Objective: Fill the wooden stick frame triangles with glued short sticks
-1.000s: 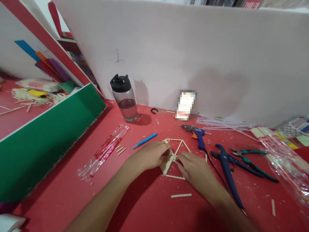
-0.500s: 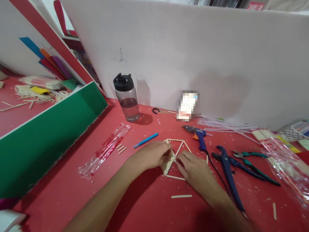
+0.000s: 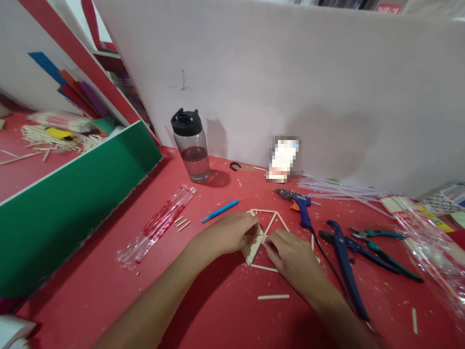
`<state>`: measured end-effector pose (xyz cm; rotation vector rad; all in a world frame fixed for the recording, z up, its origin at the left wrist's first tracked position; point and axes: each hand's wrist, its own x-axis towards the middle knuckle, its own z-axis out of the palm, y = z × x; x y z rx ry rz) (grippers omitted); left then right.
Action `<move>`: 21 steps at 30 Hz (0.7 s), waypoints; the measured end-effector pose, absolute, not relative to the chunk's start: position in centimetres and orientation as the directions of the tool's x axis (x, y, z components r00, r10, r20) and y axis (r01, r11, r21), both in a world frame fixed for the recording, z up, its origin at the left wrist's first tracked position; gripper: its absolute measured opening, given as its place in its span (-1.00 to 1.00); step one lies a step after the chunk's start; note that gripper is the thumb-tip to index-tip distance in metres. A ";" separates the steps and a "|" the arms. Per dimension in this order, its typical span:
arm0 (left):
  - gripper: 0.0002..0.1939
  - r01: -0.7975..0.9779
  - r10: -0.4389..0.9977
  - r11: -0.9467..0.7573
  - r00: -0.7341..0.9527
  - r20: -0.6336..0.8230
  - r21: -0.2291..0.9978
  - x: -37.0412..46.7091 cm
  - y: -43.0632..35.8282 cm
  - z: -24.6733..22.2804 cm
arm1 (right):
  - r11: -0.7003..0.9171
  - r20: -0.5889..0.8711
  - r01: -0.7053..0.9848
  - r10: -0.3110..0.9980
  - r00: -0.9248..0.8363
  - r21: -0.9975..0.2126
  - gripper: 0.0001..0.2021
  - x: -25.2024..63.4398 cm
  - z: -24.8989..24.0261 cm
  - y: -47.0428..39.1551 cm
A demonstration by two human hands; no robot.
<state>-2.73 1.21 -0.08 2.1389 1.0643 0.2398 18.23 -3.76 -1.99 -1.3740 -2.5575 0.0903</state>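
A flat frame of thin wooden sticks (image 3: 264, 267) lies on the red table, with one triangular section filled by a row of sticks (image 3: 251, 253). My left hand (image 3: 238, 231) is curled over that filled section, its fingertips closed near the frame's middle. My right hand (image 3: 290, 252) is pinched at the centre of the frame, right beside the left fingertips. Whatever sits between the fingers is too small and too covered to name. A loose wooden stick (image 3: 273, 296) lies nearer to me.
A blue glue gun (image 3: 300, 206), blue-handled cutters (image 3: 343, 261) and green pliers (image 3: 381, 247) lie to the right. Behind are a water bottle (image 3: 191, 148), a blurred phone (image 3: 283, 160) and clear glue sticks (image 3: 334, 186). At left are a blue pen (image 3: 220, 211), plastic wrappers (image 3: 158, 228) and a green board (image 3: 80, 203).
Both hands stay at the middle of the frame, with hardly any finger movement. The view shifts very slightly; nothing else has visibly moved.
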 end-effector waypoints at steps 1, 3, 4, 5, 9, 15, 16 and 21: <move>-0.88 0.620 0.754 -0.393 0.640 -0.147 0.679 -2.7 1.2 -0.1 | 0.548 0.178 0.812 0.835 -0.520 -0.199 -0.84 18.4 -1.7 -3.7; -0.91 0.631 0.756 -0.374 0.632 -0.170 0.680 -2.7 1.3 -0.2 | 0.504 0.182 0.808 0.863 -0.471 -0.304 -0.87 18.9 -0.8 -3.5; -0.93 0.643 0.758 -0.357 0.623 -0.191 0.678 -2.7 1.4 -0.2 | 0.472 0.181 0.802 0.881 -0.436 -0.367 -0.90 19.2 -0.2 -3.3; -0.95 0.656 0.761 -0.340 0.613 -0.213 0.674 -2.7 1.4 -0.2 | 0.443 0.185 0.793 0.896 -0.404 -0.418 -0.91 19.6 0.3 -3.1; -0.97 0.642 0.760 -0.299 0.607 -0.230 0.706 -2.8 1.4 -0.5 | 0.538 0.166 0.739 0.839 -0.519 -0.406 -0.86 21.1 1.1 -2.7; -0.93 0.591 0.759 -0.242 0.609 -0.229 0.770 -3.0 1.4 -1.1 | 0.770 0.234 0.573 0.634 -0.737 -0.281 -0.73 21.7 -1.2 -3.2; -0.93 0.592 0.761 -0.238 0.606 -0.232 0.770 -3.0 1.4 -1.1 | 0.776 0.256 0.562 0.627 -0.735 -0.287 -0.73 21.7 -1.4 -3.3; -0.92 0.604 0.765 -0.234 0.598 -0.239 0.762 -3.0 1.5 -0.9 | 0.748 0.260 0.558 0.654 -0.710 -0.359 -0.72 21.9 -1.6 -3.3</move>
